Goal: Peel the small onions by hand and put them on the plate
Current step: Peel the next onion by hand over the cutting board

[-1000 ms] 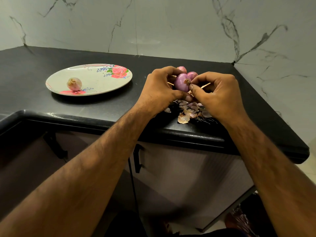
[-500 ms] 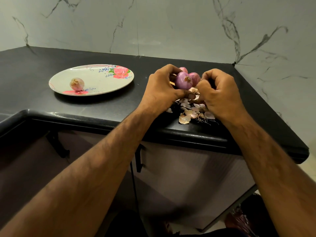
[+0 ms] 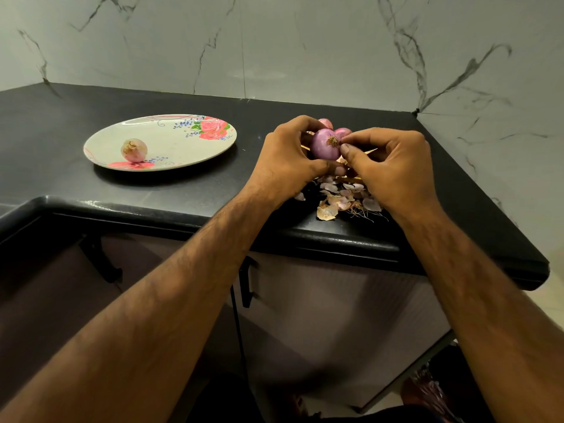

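One head-worn wide-angle view, looking forward and down, close above black counter, facing marble wall corner

Dim, even light, soft shadow under the plate, faint glare on the counter edge, wide-angle bowing

On the table, a plate sits left, one onion on it. Right, both hands hold another onion above peelings.

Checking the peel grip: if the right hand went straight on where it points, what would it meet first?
Likely the purple onion the left hand holds; the right hand seems touching it.
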